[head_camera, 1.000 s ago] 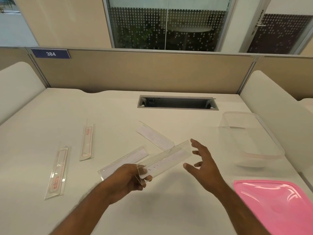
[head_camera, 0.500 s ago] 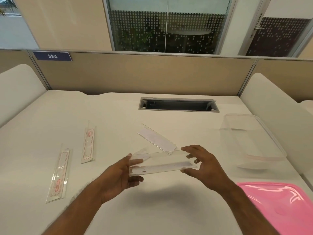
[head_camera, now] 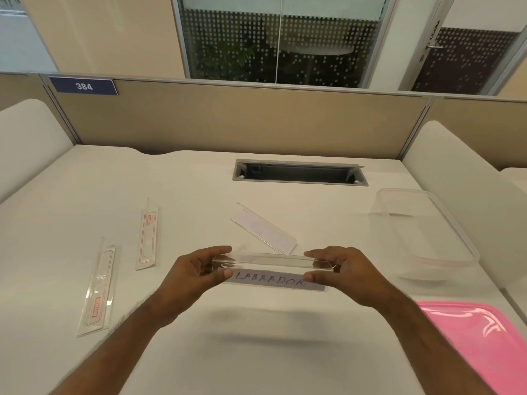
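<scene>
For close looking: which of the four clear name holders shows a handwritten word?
The holder gripped by left hand and right hand, reading LABRADOR. The rest lie on the desk: near red-printed holder, far red-printed holder, plain white holder.

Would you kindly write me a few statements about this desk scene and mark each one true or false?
1. The left hand and the right hand each grip one end of the clear name holder. True.
2. The card in that holder reads POODLE. False: it reads LABRADOR.
3. The pink lid is closed on the clear container. False: the lid lies on the desk apart from the container, which stands open.
4. Two red-printed holders lie on the desk to the left of the hands. True.
5. The blue sign on the partition reads 384. True.
</scene>
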Demonstrator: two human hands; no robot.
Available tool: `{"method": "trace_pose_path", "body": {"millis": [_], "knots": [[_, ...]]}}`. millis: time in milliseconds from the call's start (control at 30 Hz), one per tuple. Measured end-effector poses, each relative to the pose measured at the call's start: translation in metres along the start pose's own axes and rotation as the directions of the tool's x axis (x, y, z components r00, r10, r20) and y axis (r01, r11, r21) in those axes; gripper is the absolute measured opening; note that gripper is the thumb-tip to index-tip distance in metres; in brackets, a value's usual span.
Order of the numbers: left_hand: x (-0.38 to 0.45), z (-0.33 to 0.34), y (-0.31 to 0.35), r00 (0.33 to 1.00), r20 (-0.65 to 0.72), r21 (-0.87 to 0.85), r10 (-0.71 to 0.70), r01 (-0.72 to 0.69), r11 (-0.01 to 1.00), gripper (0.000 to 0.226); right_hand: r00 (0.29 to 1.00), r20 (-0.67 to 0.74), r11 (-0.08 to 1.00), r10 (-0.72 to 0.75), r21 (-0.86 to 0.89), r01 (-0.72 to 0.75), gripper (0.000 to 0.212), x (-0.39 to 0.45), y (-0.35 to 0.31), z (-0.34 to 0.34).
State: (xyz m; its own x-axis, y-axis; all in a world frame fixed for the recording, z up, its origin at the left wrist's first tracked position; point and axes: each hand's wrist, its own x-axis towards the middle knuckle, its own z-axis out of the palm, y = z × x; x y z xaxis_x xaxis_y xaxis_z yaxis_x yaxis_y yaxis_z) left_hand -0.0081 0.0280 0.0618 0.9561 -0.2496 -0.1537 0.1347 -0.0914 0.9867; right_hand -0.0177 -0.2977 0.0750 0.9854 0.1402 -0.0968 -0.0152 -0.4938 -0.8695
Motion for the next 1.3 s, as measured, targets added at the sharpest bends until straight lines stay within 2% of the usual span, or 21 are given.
{"method": "trace_pose_path", "body": {"millis": [100, 167, 267, 333, 467, 633, 833, 1000, 1133, 1300], "knots": [[-0.001, -0.001, -0.001, 1.000, -0.003, 0.100, -0.027, 0.027, 0.995, 0.041, 0.999, 0.028, 0.996, 0.034, 0.082, -0.036, 0.046, 0.000, -0.003, -0.003], [-0.003, -0.002, -0.004, 1.000, -0.024, 0.236, 0.004, 0.002, 0.972, 0.042, 0.999, 0.029, 0.984, 0.042, 0.170, -0.046, 0.042, -0.002, -0.006, -0.003], [-0.005, -0.003, -0.008, 0.992, 0.017, 0.487, 0.124, -0.116, 0.866, 0.065, 0.999, 0.041, 0.974, 0.016, 0.227, -0.025, 0.028, -0.004, -0.010, -0.001], [-0.006, -0.002, -0.009, 0.982, 0.027, 0.523, 0.189, -0.175, 0.834, 0.081, 1.000, 0.028, 0.969, 0.005, 0.245, -0.012, 0.027, -0.005, -0.011, 0.001], [-0.006, -0.002, -0.004, 0.960, -0.033, 0.429, 0.278, -0.237, 0.871, 0.089, 1.000, -0.020, 0.946, 0.023, 0.323, -0.015, 0.034, -0.006, -0.012, 0.001], [-0.010, 0.001, 0.009, 0.964, 0.023, 0.288, 0.265, -0.260, 0.922, 0.091, 1.000, -0.009, 0.939, 0.009, 0.345, -0.005, 0.043, -0.009, -0.014, 0.000], [-0.015, 0.008, 0.018, 0.941, -0.035, 0.140, 0.336, -0.328, 0.934, 0.079, 0.999, -0.033, 0.941, -0.009, 0.339, 0.020, 0.049, -0.016, -0.024, -0.005], [-0.015, 0.006, 0.020, 0.941, -0.059, 0.043, 0.334, -0.332, 0.942, 0.073, 0.997, -0.071, 0.934, -0.043, 0.352, 0.065, 0.073, -0.020, -0.030, -0.011], [-0.015, 0.003, 0.020, 0.941, -0.100, 0.000, 0.324, -0.326, 0.945, 0.070, 0.987, -0.066, 0.907, -0.147, 0.390, 0.161, 0.066, -0.028, -0.025, -0.020], [-0.016, 0.002, 0.025, 0.932, -0.097, -0.010, 0.350, -0.352, 0.936, 0.068, 0.958, -0.107, 0.917, -0.266, 0.279, 0.286, 0.077, -0.033, -0.020, -0.025]]}}
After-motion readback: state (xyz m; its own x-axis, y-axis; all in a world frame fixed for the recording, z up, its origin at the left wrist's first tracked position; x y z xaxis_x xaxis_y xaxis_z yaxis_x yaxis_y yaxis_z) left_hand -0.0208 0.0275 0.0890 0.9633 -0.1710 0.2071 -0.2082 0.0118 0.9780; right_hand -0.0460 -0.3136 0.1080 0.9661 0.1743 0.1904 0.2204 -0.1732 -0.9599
